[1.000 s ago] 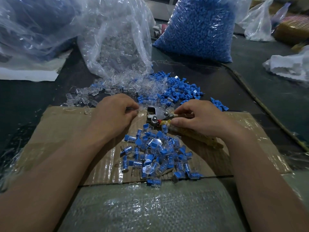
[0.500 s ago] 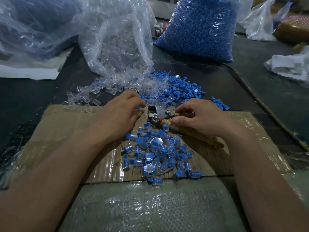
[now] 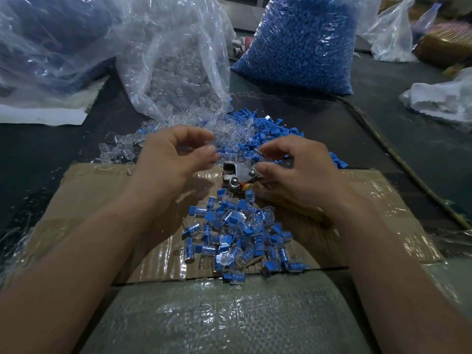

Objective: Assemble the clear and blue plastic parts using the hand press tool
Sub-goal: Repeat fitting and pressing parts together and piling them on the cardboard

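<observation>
**Head view, mid-cycle.** The left hand (image 3: 173, 162) and right hand (image 3: 296, 172) hover over the far edge of the cardboard sheet (image 3: 89, 192). The metal head of the hand press tool (image 3: 238, 172) lies between them at the middle of that edge. The tool's long axis runs from this head toward the sheet's near right. Its taped handle (image 3: 306, 213) passes under the right palm, so I take the right hand as the nearer one to squeeze it.

Loose clear parts (image 3: 229, 131) and loose blue parts (image 3: 270, 126) lie on the tabletop (image 3: 51, 154) just beyond the far edge — clear toward the left fingertips, blue toward the right.

- **Left grip:** thumb and forefinger are curled close with a clear blur between them; I cannot tell whether that is a held part.
- **Right grip:** thumb and forefinger stand apart above the tool head, with nothing visible between them.

Pressed assemblies (image 3: 237, 236) are heaped toward the sheet's near edge. I judge the coming move to be a short forward reach for fresh parts, then a return to the head — each hand to its own pile.
</observation>
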Demonstrator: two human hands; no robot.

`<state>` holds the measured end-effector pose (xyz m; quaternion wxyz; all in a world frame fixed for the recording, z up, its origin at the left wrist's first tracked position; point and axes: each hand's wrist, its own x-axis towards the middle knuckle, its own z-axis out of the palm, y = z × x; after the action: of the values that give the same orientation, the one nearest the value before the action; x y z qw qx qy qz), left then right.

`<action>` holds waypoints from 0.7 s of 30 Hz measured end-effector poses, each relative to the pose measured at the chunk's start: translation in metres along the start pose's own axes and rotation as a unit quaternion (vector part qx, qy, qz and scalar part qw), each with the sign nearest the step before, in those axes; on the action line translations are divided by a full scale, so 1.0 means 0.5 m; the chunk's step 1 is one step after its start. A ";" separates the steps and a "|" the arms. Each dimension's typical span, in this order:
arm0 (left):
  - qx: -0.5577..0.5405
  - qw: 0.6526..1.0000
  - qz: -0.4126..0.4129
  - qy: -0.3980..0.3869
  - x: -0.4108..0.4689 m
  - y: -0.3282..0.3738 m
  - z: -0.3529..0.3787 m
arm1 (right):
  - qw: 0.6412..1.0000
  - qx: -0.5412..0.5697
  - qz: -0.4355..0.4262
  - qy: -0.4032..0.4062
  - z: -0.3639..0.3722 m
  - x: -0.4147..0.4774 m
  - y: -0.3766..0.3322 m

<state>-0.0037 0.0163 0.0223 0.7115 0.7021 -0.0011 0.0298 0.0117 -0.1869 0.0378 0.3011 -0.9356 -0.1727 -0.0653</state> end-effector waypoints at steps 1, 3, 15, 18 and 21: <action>-0.034 0.999 -0.016 -0.019 -0.006 0.006 0.002 | 0.999 0.029 -0.018 0.022 0.003 -0.002 -0.010; -0.082 0.995 -0.032 -0.050 -0.015 0.011 0.013 | 0.995 0.085 -0.039 0.024 0.013 -0.007 -0.029; -0.169 0.977 -0.077 -0.105 -0.014 0.004 0.024 | 0.981 0.174 -0.072 0.043 0.045 -0.012 -0.063; -0.170 0.977 -0.079 -0.098 -0.010 0.004 0.018 | 0.984 0.154 -0.070 0.053 0.046 -0.011 -0.060; -0.157 0.981 -0.081 -0.080 -0.008 0.003 0.016 | 0.987 0.136 -0.074 0.044 0.045 -0.009 -0.055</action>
<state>-0.0077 0.0081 0.0237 0.8108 0.5791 -0.0052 -0.0848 -0.0023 -0.1541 0.0336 0.4272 -0.8668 -0.2353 -0.1041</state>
